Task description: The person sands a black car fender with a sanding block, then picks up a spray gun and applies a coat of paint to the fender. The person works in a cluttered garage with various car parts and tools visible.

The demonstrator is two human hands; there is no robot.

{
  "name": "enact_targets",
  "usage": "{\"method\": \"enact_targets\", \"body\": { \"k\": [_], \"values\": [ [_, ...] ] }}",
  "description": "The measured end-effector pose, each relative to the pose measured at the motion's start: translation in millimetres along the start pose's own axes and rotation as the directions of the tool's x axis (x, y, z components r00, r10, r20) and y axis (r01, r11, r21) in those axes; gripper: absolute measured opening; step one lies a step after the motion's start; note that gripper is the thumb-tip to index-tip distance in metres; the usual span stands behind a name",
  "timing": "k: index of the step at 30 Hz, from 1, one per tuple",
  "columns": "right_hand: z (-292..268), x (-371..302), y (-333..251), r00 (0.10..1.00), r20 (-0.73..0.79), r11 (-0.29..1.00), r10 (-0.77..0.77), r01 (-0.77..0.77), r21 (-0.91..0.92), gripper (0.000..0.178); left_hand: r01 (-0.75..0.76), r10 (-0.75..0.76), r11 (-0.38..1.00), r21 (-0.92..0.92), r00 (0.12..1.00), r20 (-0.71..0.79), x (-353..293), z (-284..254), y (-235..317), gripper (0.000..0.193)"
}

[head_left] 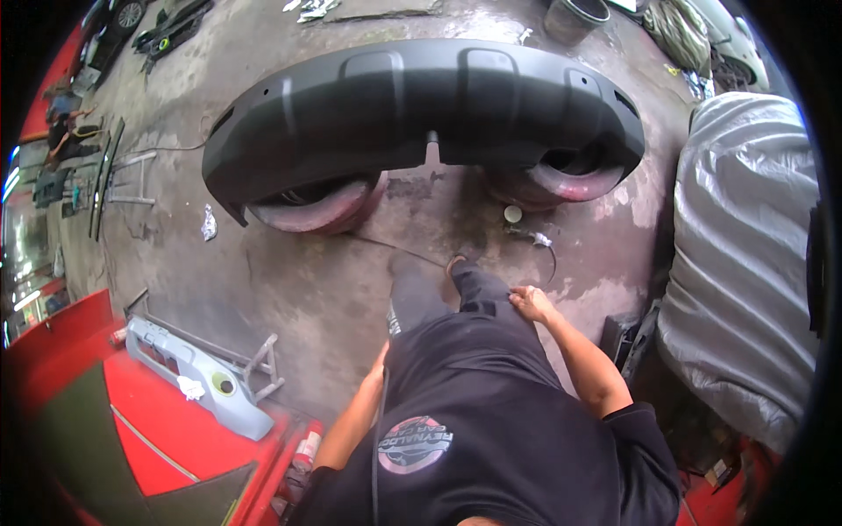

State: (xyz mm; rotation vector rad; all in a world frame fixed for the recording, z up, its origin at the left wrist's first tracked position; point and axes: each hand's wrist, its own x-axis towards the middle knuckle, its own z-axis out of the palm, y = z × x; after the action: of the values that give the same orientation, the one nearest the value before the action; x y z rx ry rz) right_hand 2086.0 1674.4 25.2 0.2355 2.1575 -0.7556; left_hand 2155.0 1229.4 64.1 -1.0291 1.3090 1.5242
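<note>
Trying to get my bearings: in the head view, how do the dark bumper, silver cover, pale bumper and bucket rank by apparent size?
1. Dark bumper and silver cover: too alike to rank
2. Pale bumper
3. Bucket

We see smooth, matt, plastic-looking bumper (421,105); rough, blotchy concrete floor (316,289); wrinkled, cloth-like silvery cover (745,254) with soft sheen; glossy red panel (180,438); matt cloth shirt (526,438).
</note>
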Motion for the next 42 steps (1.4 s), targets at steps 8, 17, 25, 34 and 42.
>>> {"method": "enact_targets", "body": {
  "k": [8, 17, 25, 34, 42],
  "values": [
    [53.3, -8.7, -53.9, 0.977, 0.088, 0.948, 0.194, -0.210, 0.240, 0.073, 0.182, -0.169, 0.975, 0.125, 0.980, -0.104, -3.0, -102.4, -12.7, 0.082],
    [85.2, 18.0, -125.0, 0.999, 0.038, 0.999, 0.034, -0.034, -0.019, 0.071, -0.311, 0.217, 0.819, 0.481, 0.946, 0.241, 29.6, -167.4, 10.4, 0.076],
    [63.1, 51.1, -201.9, 1.000, 0.026, 0.997, 0.014, -0.012, -0.079, 0.062, -0.304, 0.106, 0.729, 0.613, 0.935, 0.337, 19.0, -187.4, 54.6, 0.076],
    [1.6, 146.3, -171.4, 0.875, -0.484, 0.974, -0.017, 0.123, 0.190, 0.075, -0.113, 0.036, 0.766, 0.632, 0.990, 0.134, 27.0, -172.4, 94.7, 0.076],
    [-189.1, 205.2, -191.1, 0.735, -0.674, 0.958, 0.075, 0.134, 0.253, 0.086, 0.051, -0.058, 0.758, 0.650, 0.998, -0.011, 5.4, -118.1, 148.4, 0.076]
  ]
}}
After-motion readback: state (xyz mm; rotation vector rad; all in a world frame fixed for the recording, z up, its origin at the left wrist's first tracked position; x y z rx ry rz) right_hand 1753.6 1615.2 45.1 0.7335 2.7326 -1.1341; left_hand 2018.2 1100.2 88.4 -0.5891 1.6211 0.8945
